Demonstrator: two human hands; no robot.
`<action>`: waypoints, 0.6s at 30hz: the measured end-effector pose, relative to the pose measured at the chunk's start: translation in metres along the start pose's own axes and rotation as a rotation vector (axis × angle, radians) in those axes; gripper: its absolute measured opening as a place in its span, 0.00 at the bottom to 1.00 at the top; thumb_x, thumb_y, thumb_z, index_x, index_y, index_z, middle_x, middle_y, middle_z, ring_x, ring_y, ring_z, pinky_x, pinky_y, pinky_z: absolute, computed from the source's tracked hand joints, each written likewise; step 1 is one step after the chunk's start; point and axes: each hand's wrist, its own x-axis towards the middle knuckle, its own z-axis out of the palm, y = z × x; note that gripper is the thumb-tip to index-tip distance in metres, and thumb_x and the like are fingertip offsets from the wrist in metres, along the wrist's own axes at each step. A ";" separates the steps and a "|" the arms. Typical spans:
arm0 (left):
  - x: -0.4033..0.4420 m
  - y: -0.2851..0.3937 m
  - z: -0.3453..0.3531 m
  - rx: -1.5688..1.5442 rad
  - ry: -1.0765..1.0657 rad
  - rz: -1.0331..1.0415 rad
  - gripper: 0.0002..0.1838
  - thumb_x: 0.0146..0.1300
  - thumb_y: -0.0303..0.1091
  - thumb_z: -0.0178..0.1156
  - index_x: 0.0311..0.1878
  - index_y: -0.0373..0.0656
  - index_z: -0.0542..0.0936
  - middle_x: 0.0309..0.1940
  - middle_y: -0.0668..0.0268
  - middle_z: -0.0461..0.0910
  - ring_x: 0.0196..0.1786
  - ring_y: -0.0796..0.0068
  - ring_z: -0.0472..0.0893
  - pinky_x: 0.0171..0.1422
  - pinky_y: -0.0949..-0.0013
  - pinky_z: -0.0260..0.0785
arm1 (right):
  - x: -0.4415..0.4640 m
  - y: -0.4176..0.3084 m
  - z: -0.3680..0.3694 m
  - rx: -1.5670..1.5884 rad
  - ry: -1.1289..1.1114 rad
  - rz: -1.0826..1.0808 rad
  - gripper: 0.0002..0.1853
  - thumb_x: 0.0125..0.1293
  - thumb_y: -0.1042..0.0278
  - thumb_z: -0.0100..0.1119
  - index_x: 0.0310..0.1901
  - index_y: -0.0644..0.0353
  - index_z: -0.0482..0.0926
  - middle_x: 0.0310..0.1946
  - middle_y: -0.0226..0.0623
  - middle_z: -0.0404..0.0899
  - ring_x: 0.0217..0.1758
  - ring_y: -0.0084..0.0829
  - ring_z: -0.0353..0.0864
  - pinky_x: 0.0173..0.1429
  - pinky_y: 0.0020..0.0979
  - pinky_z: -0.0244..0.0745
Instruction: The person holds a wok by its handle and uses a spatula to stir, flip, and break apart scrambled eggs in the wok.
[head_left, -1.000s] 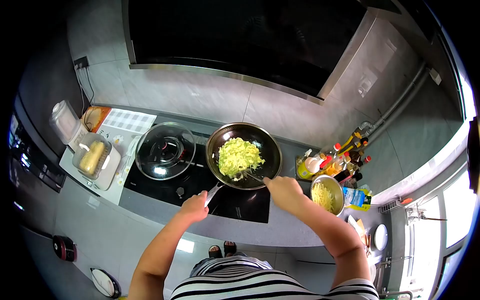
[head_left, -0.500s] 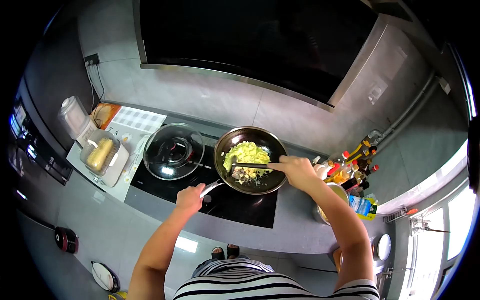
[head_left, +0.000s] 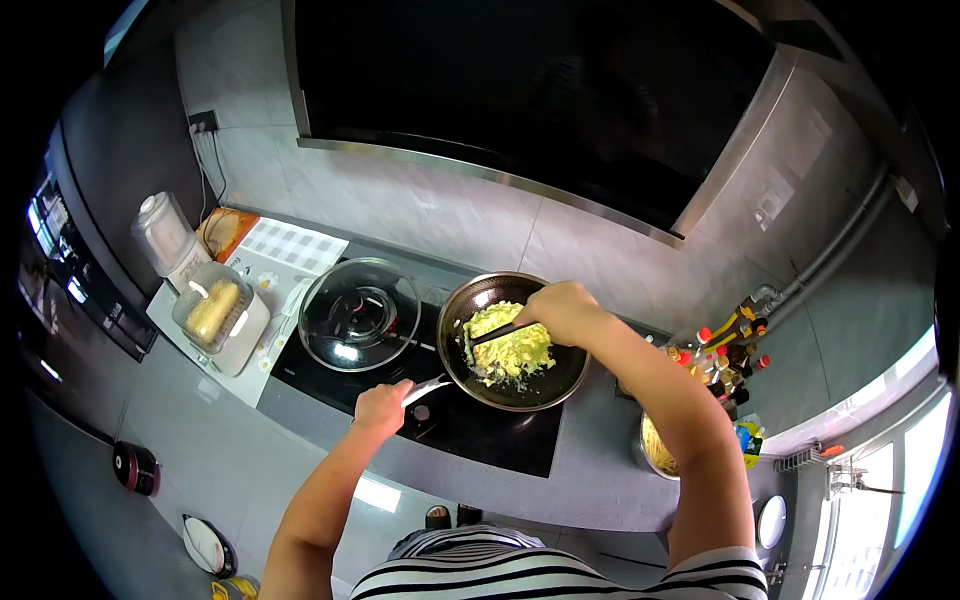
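Note:
My left hand (head_left: 381, 408) is closed around the silver handle (head_left: 428, 389) of a dark frying pan (head_left: 462, 383). In the pan lies a mound of yellow scrambled egg (head_left: 522, 349), with paler bits at its lower edge. My right hand (head_left: 563, 312) reaches over the pan's far side and grips a dark-handled spatula (head_left: 497, 333). The spatula's head sits at the left of the egg, partly hidden in it. Left of the pan, a glass lid (head_left: 360, 318) rests on the black cooktop (head_left: 490, 440).
Several sauce bottles (head_left: 715, 360) stand at the right, near a metal pot (head_left: 657, 447) with pale yellow strands inside. At the left are a white basket-like container (head_left: 222, 310) holding something yellow and a white appliance (head_left: 168, 240). A dark range hood (head_left: 530, 100) hangs above.
My right hand has moved from the pan's right rim to over its far side, bringing the spatula up and in. The egg is heaped differently. My left hand keeps its grip.

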 end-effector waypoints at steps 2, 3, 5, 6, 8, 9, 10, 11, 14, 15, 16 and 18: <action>-0.001 -0.001 0.002 0.012 0.007 0.003 0.17 0.56 0.28 0.64 0.49 0.53 0.77 0.32 0.58 0.84 0.38 0.52 0.85 0.41 0.52 0.78 | -0.001 0.022 0.007 0.021 -0.051 0.046 0.22 0.59 0.76 0.61 0.49 0.33 0.88 0.45 0.32 0.86 0.50 0.38 0.85 0.50 0.38 0.81; -0.001 -0.001 0.002 0.017 0.007 0.001 0.17 0.56 0.28 0.65 0.49 0.53 0.77 0.32 0.58 0.84 0.38 0.52 0.85 0.41 0.52 0.78 | -0.003 0.021 0.003 0.004 -0.074 0.041 0.22 0.59 0.76 0.61 0.49 0.33 0.88 0.45 0.32 0.86 0.50 0.38 0.85 0.50 0.38 0.81; 0.002 0.001 0.003 0.023 -0.009 -0.009 0.18 0.55 0.29 0.66 0.50 0.53 0.76 0.33 0.58 0.84 0.38 0.52 0.85 0.42 0.52 0.78 | -0.009 0.017 -0.005 -0.036 -0.121 0.028 0.21 0.58 0.76 0.63 0.49 0.34 0.87 0.46 0.32 0.86 0.51 0.38 0.85 0.50 0.39 0.80; 0.002 0.000 0.002 0.030 -0.029 -0.014 0.19 0.55 0.31 0.67 0.51 0.53 0.76 0.33 0.58 0.84 0.39 0.53 0.85 0.42 0.52 0.77 | -0.008 0.010 0.004 0.003 -0.041 -0.003 0.21 0.57 0.74 0.64 0.48 0.33 0.88 0.45 0.31 0.86 0.50 0.37 0.85 0.50 0.39 0.80; 0.001 0.003 0.002 0.016 -0.057 -0.012 0.20 0.56 0.33 0.68 0.52 0.52 0.75 0.33 0.57 0.84 0.40 0.52 0.85 0.43 0.51 0.77 | -0.009 -0.024 -0.015 -0.126 -0.028 -0.133 0.17 0.59 0.73 0.58 0.45 0.40 0.88 0.36 0.29 0.85 0.49 0.37 0.85 0.47 0.38 0.80; -0.005 0.008 0.001 -0.008 -0.070 -0.008 0.21 0.57 0.34 0.68 0.53 0.51 0.74 0.34 0.56 0.84 0.39 0.51 0.84 0.43 0.51 0.77 | -0.006 -0.036 -0.015 -0.222 -0.081 -0.167 0.15 0.60 0.72 0.58 0.44 0.41 0.88 0.36 0.30 0.86 0.48 0.38 0.85 0.47 0.38 0.80; -0.008 0.012 -0.002 -0.029 -0.079 -0.002 0.21 0.58 0.36 0.68 0.53 0.50 0.73 0.34 0.55 0.84 0.39 0.50 0.84 0.43 0.50 0.77 | -0.001 -0.035 -0.004 -0.282 -0.038 -0.177 0.10 0.59 0.66 0.63 0.41 0.46 0.88 0.36 0.33 0.86 0.45 0.40 0.86 0.44 0.40 0.80; -0.009 0.016 -0.005 -0.072 -0.128 0.007 0.21 0.59 0.38 0.67 0.53 0.48 0.72 0.35 0.54 0.84 0.40 0.49 0.84 0.44 0.50 0.77 | -0.001 -0.032 0.001 -0.201 -0.010 -0.155 0.07 0.57 0.69 0.62 0.37 0.50 0.87 0.34 0.35 0.86 0.42 0.40 0.87 0.41 0.41 0.80; -0.012 0.015 -0.005 -0.203 -0.293 0.039 0.24 0.62 0.47 0.66 0.53 0.43 0.70 0.38 0.50 0.84 0.43 0.46 0.84 0.46 0.49 0.75 | -0.014 -0.032 0.005 0.011 -0.105 -0.049 0.05 0.54 0.75 0.61 0.30 0.59 0.86 0.29 0.41 0.85 0.36 0.42 0.87 0.36 0.42 0.80; -0.010 0.012 -0.007 -0.276 -0.342 0.070 0.24 0.63 0.47 0.65 0.53 0.42 0.70 0.38 0.50 0.84 0.43 0.46 0.84 0.46 0.50 0.75 | -0.019 -0.033 0.006 0.012 -0.104 -0.023 0.05 0.54 0.76 0.61 0.31 0.59 0.86 0.29 0.41 0.85 0.36 0.42 0.87 0.37 0.42 0.81; -0.009 0.009 -0.009 -0.351 -0.394 0.102 0.24 0.63 0.48 0.64 0.53 0.42 0.70 0.38 0.50 0.84 0.43 0.46 0.84 0.46 0.51 0.75 | -0.026 -0.034 0.007 0.013 -0.106 0.005 0.06 0.54 0.76 0.61 0.32 0.59 0.86 0.30 0.41 0.85 0.37 0.42 0.87 0.37 0.41 0.81; -0.005 0.003 -0.018 -0.472 -0.512 0.144 0.26 0.65 0.50 0.63 0.54 0.40 0.70 0.38 0.50 0.83 0.41 0.48 0.84 0.44 0.54 0.73 | -0.042 -0.028 0.013 0.053 0.020 -0.033 0.08 0.53 0.77 0.61 0.35 0.58 0.86 0.32 0.39 0.85 0.37 0.42 0.87 0.38 0.40 0.82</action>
